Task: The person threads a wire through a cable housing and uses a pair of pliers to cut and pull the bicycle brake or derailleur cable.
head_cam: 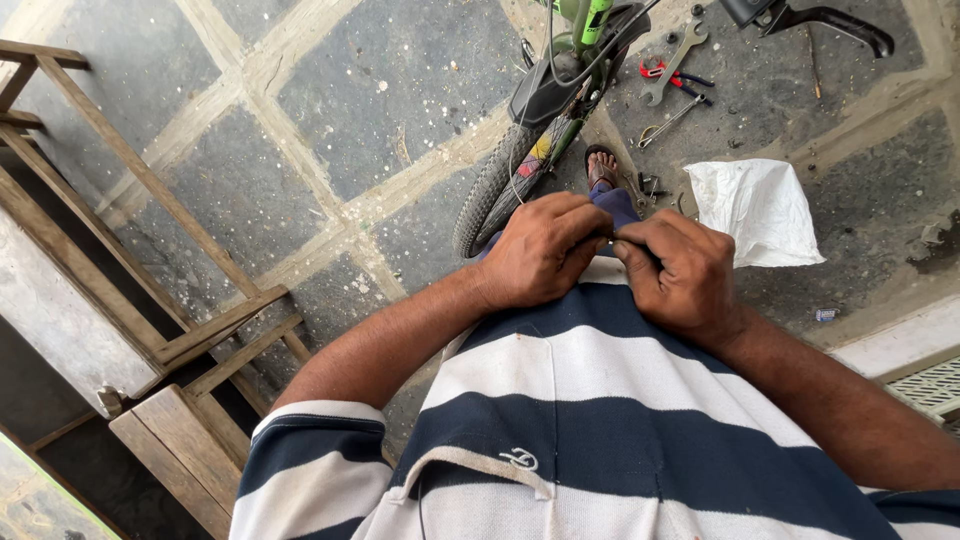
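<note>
Head view showed a tiny thin metal part (612, 238), kind unclear, pinched between both hands just above the striped shirt (600, 400); left hand (540, 250) and right hand (680, 270) had fingers curled tight on it, knuckles touching. Likely risk: the part slipping and dropping onto the speckled grey stone floor (390, 90) near the bicycle's knobbly rear tyre (495, 190) and the scattered spanners (672, 70), since the grip area looked so small.

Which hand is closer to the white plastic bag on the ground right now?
Right. The right hand sits just left of the white bag; the left hand lies farther left, beyond it.
</note>
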